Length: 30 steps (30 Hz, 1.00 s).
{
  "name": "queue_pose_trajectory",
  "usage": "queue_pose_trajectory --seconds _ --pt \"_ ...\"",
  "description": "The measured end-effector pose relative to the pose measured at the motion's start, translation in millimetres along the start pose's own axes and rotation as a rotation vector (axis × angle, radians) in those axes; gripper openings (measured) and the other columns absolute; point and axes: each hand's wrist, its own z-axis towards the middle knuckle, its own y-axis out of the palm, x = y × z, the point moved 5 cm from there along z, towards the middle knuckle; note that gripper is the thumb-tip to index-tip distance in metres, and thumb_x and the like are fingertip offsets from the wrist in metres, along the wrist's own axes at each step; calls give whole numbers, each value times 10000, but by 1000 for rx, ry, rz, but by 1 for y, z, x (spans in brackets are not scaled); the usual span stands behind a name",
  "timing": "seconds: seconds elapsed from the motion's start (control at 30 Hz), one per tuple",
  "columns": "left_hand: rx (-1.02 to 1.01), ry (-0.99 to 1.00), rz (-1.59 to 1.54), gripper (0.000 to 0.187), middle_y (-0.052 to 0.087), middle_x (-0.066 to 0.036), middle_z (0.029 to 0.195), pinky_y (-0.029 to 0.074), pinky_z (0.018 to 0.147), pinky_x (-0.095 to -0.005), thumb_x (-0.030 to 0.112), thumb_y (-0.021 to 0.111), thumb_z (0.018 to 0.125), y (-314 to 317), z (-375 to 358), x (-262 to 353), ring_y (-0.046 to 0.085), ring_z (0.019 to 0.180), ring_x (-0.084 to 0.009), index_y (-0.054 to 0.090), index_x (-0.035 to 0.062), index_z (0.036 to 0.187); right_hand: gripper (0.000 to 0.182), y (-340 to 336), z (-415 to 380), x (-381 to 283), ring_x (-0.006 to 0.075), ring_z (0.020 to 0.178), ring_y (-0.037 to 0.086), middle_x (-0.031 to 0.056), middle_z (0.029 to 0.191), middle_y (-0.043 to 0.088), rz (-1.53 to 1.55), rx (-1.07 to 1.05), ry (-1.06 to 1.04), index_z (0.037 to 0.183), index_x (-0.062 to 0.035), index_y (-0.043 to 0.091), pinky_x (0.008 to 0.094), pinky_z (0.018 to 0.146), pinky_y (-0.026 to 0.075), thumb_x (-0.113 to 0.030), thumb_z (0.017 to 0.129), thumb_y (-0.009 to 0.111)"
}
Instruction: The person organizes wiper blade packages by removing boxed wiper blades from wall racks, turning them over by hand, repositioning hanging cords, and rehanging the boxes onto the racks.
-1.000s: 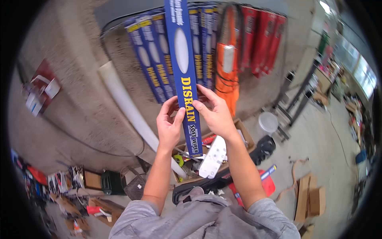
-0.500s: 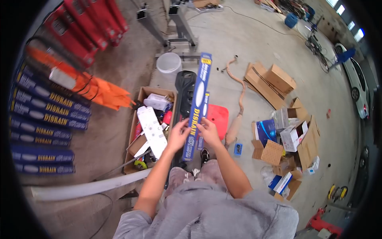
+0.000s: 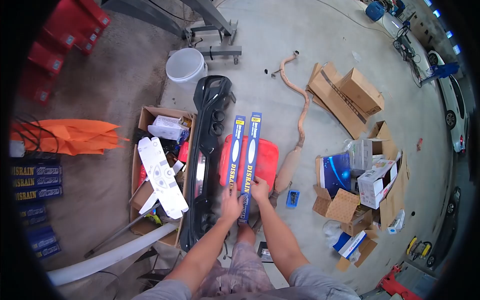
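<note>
Two long blue boxes with yellow DISRAIN lettering lie side by side over a red lid-like surface [image 3: 269,159]. My left hand [image 3: 230,204] is at the lower end of the shorter-looking left box [image 3: 236,145], its fingers around that end. My right hand [image 3: 259,190] grips the right edge of the right box [image 3: 251,150], below its middle. The right box reaches further down, between my two wrists. A black car bumper [image 3: 204,145] stretches along the left of the red surface.
An open carton [image 3: 135,165] of mixed parts stands left, near a white bucket [image 3: 186,66]. Stacked DISRAIN boxes [image 3: 37,182] are far left. A wrapped pipe [image 3: 303,117], a blue tray [image 3: 293,198] and opened cartons [image 3: 395,175] lie right.
The two boxes, overlapping before, now lie apart side by side over the red surface. My left hand has moved to the left box. The view has shifted, showing more of the bumper.
</note>
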Motion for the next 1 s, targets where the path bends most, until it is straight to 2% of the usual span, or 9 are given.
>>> queue_pose_trajectory --seconds 0.07,0.13,0.3,0.37,0.6,0.7,0.8,0.9,1.0 --pt "77 -88 -14 719 384 -305 1531 342 1180 -470 201 659 950 15 16 -31 406 1390 -459 330 22 1564 305 12 10 3 336 928 723 192 999 751 -29 -4 91 1208 -114 735 423 819 556 -155 913 675" --pt "19 -137 -80 769 421 -302 1499 390 1146 -460 190 678 934 21 31 -46 442 1365 -465 289 13 1573 298 27 17 14 416 1009 698 232 1039 730 -62 -8 193 1196 -187 747 491 886 543 -216 912 662" --pt "-53 -248 -137 753 542 -256 1386 439 1081 -457 155 676 930 37 51 -79 530 1285 -429 302 43 1575 308 48 22 14 404 974 712 268 997 724 -132 28 199 1189 -112 750 458 895 546 -165 896 670" --pt "-45 -243 -138 748 545 -257 1383 451 1070 -453 148 670 931 34 54 -83 550 1266 -424 303 49 1575 290 50 23 12 403 977 708 276 1017 717 -140 130 34 1179 -92 753 462 896 542 -157 910 669" --pt "-64 -187 -194 789 576 -279 1354 448 1071 -470 174 685 916 13 42 -84 556 1250 -437 281 37 1579 367 38 7 15 363 1053 703 261 1135 711 -112 58 70 1239 20 690 417 940 528 -179 932 658" --pt "20 -178 -177 829 586 -297 1330 466 1039 -493 217 709 882 -26 21 -83 569 1227 -439 291 -4 1563 369 33 -13 0 326 1069 704 254 1140 723 -103 103 -52 1236 61 674 379 975 512 -158 948 598" --pt "181 -150 -282 795 542 -318 1376 444 1085 -465 270 672 905 -83 -10 -89 550 1262 -449 312 -27 1548 339 51 -32 -44 302 1040 708 211 1129 741 208 6 -149 1208 81 684 372 967 517 -64 920 579" --pt "331 -215 -362 783 519 -348 1393 420 1116 -442 284 671 937 -148 -48 -126 536 1288 -448 309 -92 1520 271 105 -61 -134 280 965 708 194 1065 745 155 -54 -301 1139 77 710 359 915 542 -15 914 589" --pt "496 -299 -563 745 557 -314 1375 441 1087 -431 298 680 949 -263 -106 -160 562 1268 -429 352 -49 1521 247 165 -133 -248 237 899 698 168 1017 745 179 -196 -481 1121 72 707 332 841 553 -60 944 596"
